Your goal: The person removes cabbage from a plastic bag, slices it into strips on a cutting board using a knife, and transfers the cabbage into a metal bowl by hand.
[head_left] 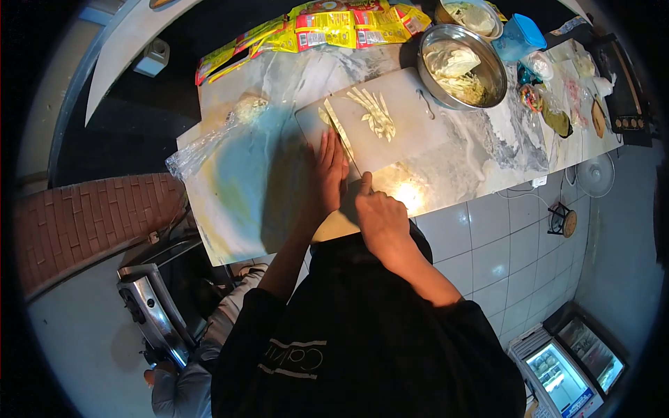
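My right hand (383,221) is wrapped round the handle of a knife (340,136), its blade pointing away across a white cutting board (408,143). Just left of the blade, my left hand (329,166) presses its fingertips onto a pale piece of cabbage (323,117); the palm side is hidden. A thin slice lies along the blade. Cut cabbage strips (376,115) sit in a loose pile on the board, to the right of the knife.
A steel bowl (498,83) of cabbage stands beyond the board's right corner. Yellow-red packets (324,31) line the back edge. Left are a clear plastic bag (202,146) and a pale heap. A blue container (519,38) stands back right. Another person's grey sleeve (182,383) shows lower left.
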A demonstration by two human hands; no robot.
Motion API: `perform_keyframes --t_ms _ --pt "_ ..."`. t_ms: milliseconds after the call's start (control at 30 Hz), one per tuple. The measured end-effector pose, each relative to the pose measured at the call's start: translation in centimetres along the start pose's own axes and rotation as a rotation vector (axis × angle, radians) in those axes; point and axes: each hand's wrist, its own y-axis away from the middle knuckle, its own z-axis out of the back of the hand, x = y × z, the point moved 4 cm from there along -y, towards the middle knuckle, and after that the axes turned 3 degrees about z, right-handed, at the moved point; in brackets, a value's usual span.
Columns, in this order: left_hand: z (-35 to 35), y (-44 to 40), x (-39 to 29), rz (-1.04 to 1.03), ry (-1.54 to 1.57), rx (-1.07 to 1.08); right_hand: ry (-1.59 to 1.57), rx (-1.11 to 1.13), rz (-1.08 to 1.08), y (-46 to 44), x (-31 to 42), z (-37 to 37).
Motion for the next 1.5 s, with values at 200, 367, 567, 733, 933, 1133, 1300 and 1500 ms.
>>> perform_keyframes --t_ms 200,367,567,733,933,1133,1300,1500 --pt "-0.4 -0.1 0.2 0.032 -0.062 0.018 -0.015 0.033 0.016 1.5 0.2 0.8" --pt "-0.6 -0.1 0.3 0.041 0.032 0.013 -0.028 0.080 0.016 1.8 0.2 0.5" --pt "-0.7 0.0 0.2 0.076 -0.024 0.063 -0.065 0.079 -0.048 2.0 0.1 -0.7" --pt "-0.8 -0.1 0.2 0.042 -0.040 0.064 -0.080 0.084 -0.043 2.5 -0.2 -0.5" --pt "-0.4 -0.2 -0.3 0.012 -0.119 0.054 -0.022 -0.013 -0.040 2.8 -0.4 -1.7" --pt "-0.9 0.0 0.4 -0.014 -0.055 0.032 -0.061 0.030 -0.068 3.2 -0.7 -2.1" --pt "-0.5 -0.1 0.3 -0.015 -0.042 0.048 -0.124 -0.009 -0.094 3.0 -0.8 -4.0" --pt "-0.7 0.0 0.6 -0.026 -0.076 0.063 -0.161 -0.063 -0.042 3.3 -2.0 -4.6"
